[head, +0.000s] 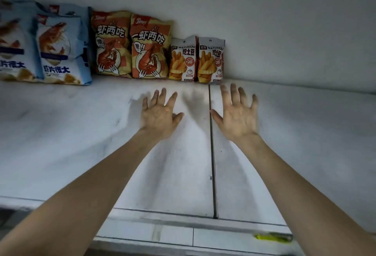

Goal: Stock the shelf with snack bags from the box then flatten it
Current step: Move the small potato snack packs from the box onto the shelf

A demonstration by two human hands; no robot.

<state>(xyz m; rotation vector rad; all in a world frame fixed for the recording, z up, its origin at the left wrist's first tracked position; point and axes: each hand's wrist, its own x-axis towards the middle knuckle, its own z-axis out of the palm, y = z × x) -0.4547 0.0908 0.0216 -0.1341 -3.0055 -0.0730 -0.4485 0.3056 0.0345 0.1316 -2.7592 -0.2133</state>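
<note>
Snack bags stand in a row against the back wall of a white shelf (81, 133). From the left come blue prawn-cracker bags (59, 50), two orange shrimp-snack bags (149, 48) and two small white potato-stick bags (183, 59), (210, 60). My left hand (159, 114) hovers over the shelf with fingers spread, a short way in front of the potato-stick bags. My right hand (237, 113) is spread the same way just right of them. Both hands hold nothing. The box is out of view.
A dark seam (212, 164) splits the shelf into two boards between my arms. The board right of the seam carries no bags. The shelf's front rail bears a yellow-green tag (271, 237) at the lower right.
</note>
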